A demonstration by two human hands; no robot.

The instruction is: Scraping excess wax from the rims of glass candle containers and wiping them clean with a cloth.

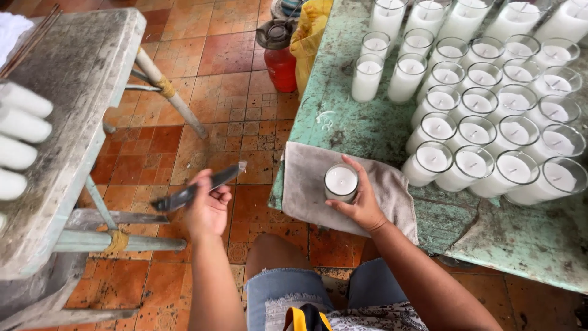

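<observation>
The glass candle [340,182] stands on a grey cloth [304,184] at the green table's [331,116] edge, gripped by the right hand [361,205]. The left hand [207,208], clear of the table, grips a dark knife [196,189]; trimming seems underway, calling next for blade brought to wax.

- white wax candle in clear glass jar [340,182], held at centre
- dull grey-beige cloth rag [306,184] under it
- worn mint-green wooden table [343,116], paint flaking to grey, 3 o'clock
- rows of clear glass jars of white wax [490,132], 2 o'clock
- dark grey metal knife [199,189], 9 o'clock of the jar
- terracotta orange-red floor tiles [202,79], small square pattern, dark stains
- red plastic bottle [280,64], 12 o'clock
- faded blue denim shorts [278,293], 6 o'clock
</observation>
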